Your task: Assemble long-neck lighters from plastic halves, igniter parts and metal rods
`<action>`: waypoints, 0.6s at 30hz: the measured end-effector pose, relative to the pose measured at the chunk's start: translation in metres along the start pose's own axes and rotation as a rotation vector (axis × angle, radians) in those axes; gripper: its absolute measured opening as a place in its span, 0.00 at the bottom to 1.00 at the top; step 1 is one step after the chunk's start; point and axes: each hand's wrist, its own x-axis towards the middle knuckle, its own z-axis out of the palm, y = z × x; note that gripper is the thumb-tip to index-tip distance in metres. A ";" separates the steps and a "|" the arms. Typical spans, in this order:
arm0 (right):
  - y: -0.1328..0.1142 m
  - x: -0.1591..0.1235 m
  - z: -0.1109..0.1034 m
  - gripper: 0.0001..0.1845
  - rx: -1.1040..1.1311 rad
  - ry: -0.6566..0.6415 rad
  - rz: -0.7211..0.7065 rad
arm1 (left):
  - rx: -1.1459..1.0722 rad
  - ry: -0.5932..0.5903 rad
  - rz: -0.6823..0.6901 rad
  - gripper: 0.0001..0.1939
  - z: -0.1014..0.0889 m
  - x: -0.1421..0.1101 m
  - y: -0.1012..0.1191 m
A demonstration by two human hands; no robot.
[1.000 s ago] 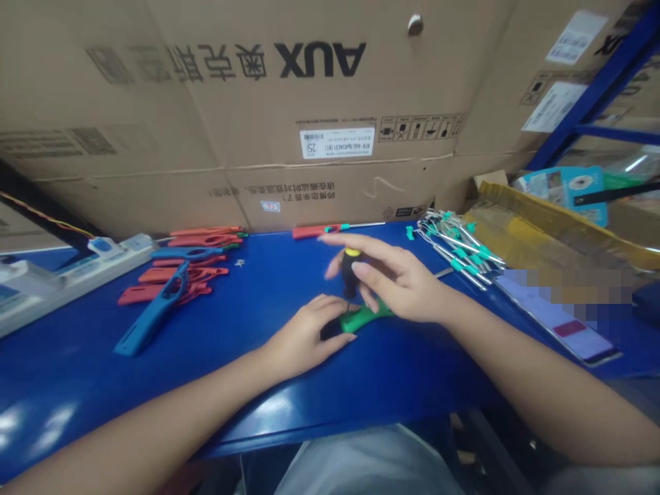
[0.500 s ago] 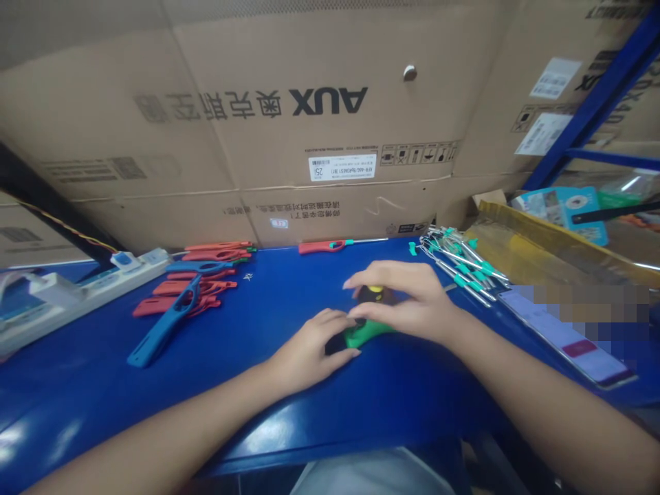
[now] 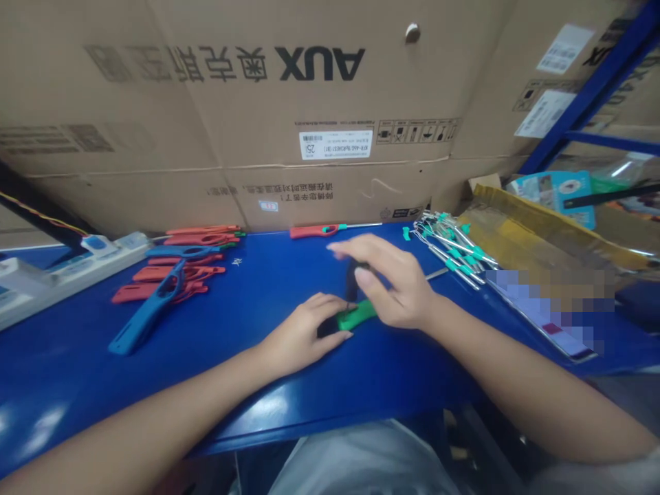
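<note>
Your camera sits on your head, faces forward and down over blue workbench (image 3: 227, 323). Close view: left hand (image 3: 304, 333) and right hand (image 3: 392, 282) lower middle, forearms entering from bottom corners. Cardboard cartons (image 3: 258, 103) fill upper frame behind bench; blue steel rack upright (image 3: 592, 89) top right.

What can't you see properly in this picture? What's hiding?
- Head view: the dark tool is blurry, and the right hand hides part of it.
- Head view: the left hand covers one end of the green handle.
- Head view: a pixelated patch covers much of the flat device.
</note>
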 end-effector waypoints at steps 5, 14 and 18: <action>0.005 0.005 -0.002 0.19 0.244 -0.149 0.176 | -0.004 -0.025 -0.004 0.17 -0.001 0.002 0.002; 0.004 0.003 -0.008 0.22 0.186 -0.184 0.174 | -0.009 -0.028 0.009 0.18 0.000 0.003 0.003; 0.008 0.002 -0.009 0.18 -0.037 0.022 -0.003 | -0.007 0.012 0.013 0.19 0.001 0.002 0.002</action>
